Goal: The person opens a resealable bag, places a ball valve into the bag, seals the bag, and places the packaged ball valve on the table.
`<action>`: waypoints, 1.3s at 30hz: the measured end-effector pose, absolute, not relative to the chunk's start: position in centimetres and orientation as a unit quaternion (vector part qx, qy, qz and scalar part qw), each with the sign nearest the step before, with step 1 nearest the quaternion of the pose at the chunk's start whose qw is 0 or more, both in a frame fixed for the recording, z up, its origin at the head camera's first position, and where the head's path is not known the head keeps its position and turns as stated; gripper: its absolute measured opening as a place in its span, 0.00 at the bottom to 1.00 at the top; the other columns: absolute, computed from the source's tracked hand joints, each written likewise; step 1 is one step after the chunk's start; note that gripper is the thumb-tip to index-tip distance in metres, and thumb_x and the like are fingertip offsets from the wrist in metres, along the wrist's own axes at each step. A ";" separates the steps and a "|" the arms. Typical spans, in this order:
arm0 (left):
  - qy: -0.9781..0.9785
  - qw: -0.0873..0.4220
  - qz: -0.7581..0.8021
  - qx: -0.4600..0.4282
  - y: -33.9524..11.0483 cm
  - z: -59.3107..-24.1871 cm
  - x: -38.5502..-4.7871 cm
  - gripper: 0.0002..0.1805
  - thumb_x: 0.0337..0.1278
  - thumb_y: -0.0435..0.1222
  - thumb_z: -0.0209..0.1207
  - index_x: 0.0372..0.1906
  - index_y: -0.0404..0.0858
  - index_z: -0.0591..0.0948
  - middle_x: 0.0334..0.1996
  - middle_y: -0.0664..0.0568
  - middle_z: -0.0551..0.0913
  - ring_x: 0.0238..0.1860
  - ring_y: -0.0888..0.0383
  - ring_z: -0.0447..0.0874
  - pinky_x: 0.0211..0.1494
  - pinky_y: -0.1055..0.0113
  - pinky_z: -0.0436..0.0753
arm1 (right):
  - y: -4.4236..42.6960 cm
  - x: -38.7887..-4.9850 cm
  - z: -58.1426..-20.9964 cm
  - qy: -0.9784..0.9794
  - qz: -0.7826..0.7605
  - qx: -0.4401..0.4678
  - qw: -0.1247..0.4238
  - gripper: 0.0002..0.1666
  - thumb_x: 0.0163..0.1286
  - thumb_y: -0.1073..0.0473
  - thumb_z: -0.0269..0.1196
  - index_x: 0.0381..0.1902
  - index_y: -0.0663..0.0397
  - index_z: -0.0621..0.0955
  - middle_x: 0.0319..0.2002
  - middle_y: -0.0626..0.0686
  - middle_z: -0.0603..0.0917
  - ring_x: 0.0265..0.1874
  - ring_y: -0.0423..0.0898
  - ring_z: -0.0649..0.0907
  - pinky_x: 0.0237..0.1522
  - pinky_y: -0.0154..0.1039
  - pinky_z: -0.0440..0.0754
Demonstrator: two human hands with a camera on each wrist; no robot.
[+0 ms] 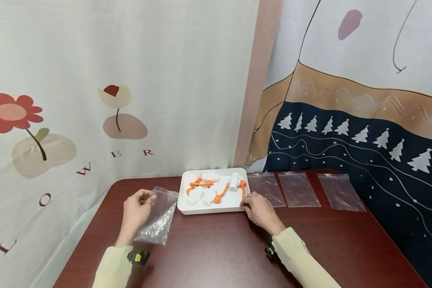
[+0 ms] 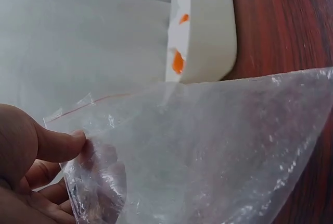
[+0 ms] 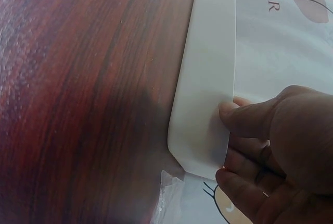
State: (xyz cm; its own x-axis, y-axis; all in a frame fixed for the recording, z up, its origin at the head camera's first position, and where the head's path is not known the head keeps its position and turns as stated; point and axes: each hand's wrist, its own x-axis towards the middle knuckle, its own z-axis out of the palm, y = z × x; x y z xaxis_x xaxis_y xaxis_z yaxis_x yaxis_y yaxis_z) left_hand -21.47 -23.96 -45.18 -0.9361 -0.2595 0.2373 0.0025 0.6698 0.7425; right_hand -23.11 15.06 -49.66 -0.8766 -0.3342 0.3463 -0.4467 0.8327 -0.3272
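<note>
My left hand (image 1: 137, 210) pinches a clear zip bag (image 1: 158, 224) near its top corner, thumb on the near face in the left wrist view. The bag hangs slantwise over the table's left part, beside the white tray (image 1: 187, 211). Several white cylindrical pieces (image 1: 210, 176) with orange strap-like parts (image 1: 221, 193) lie in this tray; their exact kind cannot be told. At the tray's near right corner, my right hand (image 1: 259, 210) grips the rim with thumb and fingers. The right wrist view shows the thumb against the tray's outer wall (image 3: 203, 78), the inside being hidden there.
Three flat clear bags (image 1: 268, 190), (image 1: 299, 189), (image 1: 341, 192) lie in a row right of the tray on the dark red wooden table (image 1: 216, 248). Printed curtains (image 1: 187, 80) hang close behind the table's back edge and along its sides.
</note>
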 end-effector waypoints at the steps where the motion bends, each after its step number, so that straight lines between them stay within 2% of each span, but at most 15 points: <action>1: -0.898 0.164 -0.402 0.071 -23.9 -45.1 -21.3 0.05 0.69 0.36 0.63 0.42 0.38 0.86 0.34 0.43 0.90 0.31 0.58 0.86 0.30 0.72 0.81 | 15.1 -23.0 -49.7 -0.946 0.205 0.207 0.141 0.08 0.61 0.66 0.72 0.29 0.44 0.89 0.31 0.42 0.87 0.35 0.41 0.82 0.38 0.39 0.83; 8: -0.887 0.164 -0.428 0.052 -23.0 -44.0 -20.5 0.06 0.70 0.37 0.63 0.44 0.39 0.85 0.35 0.44 0.90 0.34 0.55 0.89 0.32 0.72 0.84 | 15.2 -23.0 -49.6 -0.944 0.205 0.215 0.145 0.09 0.60 0.66 0.73 0.29 0.44 0.88 0.31 0.43 0.87 0.35 0.41 0.82 0.38 0.39 0.83; 14: -0.874 0.170 -0.454 0.030 -21.2 -43.3 -20.4 0.06 0.69 0.36 0.64 0.43 0.38 0.86 0.34 0.43 0.90 0.31 0.59 0.88 0.32 0.72 0.85 | 15.2 -23.2 -49.2 -0.946 0.200 0.214 0.138 0.08 0.62 0.65 0.72 0.30 0.45 0.89 0.31 0.43 0.87 0.35 0.41 0.82 0.39 0.40 0.84; 21: -0.857 0.158 -0.491 0.005 -19.4 -43.3 -19.9 0.04 0.67 0.34 0.65 0.41 0.36 0.85 0.31 0.41 0.88 0.28 0.56 0.87 0.31 0.70 0.85 | 15.3 -23.0 -49.1 -0.947 0.206 0.212 0.123 0.07 0.62 0.65 0.72 0.31 0.45 0.89 0.32 0.43 0.86 0.35 0.41 0.82 0.39 0.40 0.83; 29: -0.836 0.126 -0.533 -0.019 -17.0 -43.2 -19.5 0.04 0.66 0.32 0.65 0.42 0.36 0.86 0.35 0.39 0.88 0.32 0.47 0.88 0.31 0.70 0.85 | 15.6 -23.0 -48.8 -0.934 0.273 0.210 0.093 0.04 0.66 0.63 0.70 0.39 0.53 0.89 0.36 0.48 0.89 0.37 0.43 0.85 0.43 0.41 0.85; 35: -0.832 0.112 -0.541 -0.041 -15.0 -43.4 -19.3 0.02 0.65 0.32 0.66 0.40 0.38 0.86 0.35 0.41 0.89 0.30 0.56 0.86 0.31 0.70 0.83 | 16.0 -22.5 -47.3 -0.917 0.351 0.181 0.058 0.12 0.70 0.56 0.69 0.48 0.54 0.88 0.41 0.50 0.88 0.37 0.47 0.83 0.42 0.41 0.81; 39: -0.821 0.098 -0.560 -0.055 -13.6 -43.6 -19.3 0.02 0.64 0.31 0.66 0.40 0.37 0.86 0.34 0.42 0.88 0.29 0.59 0.85 0.30 0.69 0.84 | 16.3 -21.9 -46.0 -0.901 0.401 0.162 0.036 0.16 0.71 0.53 0.68 0.53 0.53 0.86 0.46 0.49 0.89 0.41 0.45 0.85 0.49 0.48 0.86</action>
State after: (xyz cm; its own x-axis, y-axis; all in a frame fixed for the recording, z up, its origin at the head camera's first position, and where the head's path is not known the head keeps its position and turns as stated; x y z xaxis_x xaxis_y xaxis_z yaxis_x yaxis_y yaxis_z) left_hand -19.30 -13.64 -43.58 -0.9747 -0.0204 0.2227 0.1999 0.3671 0.9085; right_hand -21.91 16.28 -46.02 -0.9449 -0.2629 0.1952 -0.3210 0.6252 -0.7114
